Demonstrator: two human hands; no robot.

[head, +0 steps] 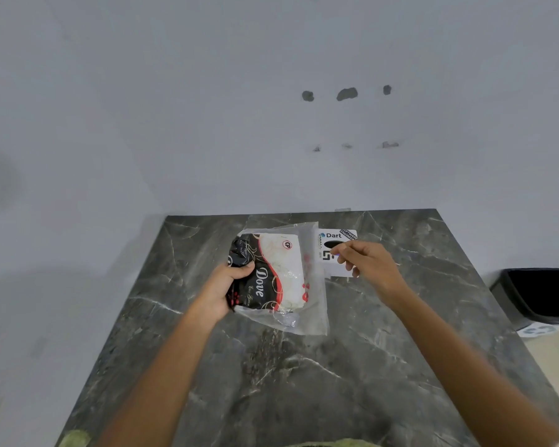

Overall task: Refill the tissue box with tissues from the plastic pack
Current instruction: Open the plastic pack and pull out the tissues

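Note:
A plastic tissue pack (273, 275), printed black, red and white with clear film at its right end, is held just above the dark marble table (304, 382). My left hand (228, 290) grips the pack's black left end. My right hand (367, 262) hovers to the right of the pack with thumb and fingers pinched together, seemingly at the edge of the clear film. Behind my right hand lies a white tissue box (334, 253) with a dark oval slot on top and printed logos; my fingers cover part of it.
A grey wall rises directly behind the table. A black bin (539, 295) stands on the floor to the right of the table's edge. The marble surface extends toward me in front of the pack.

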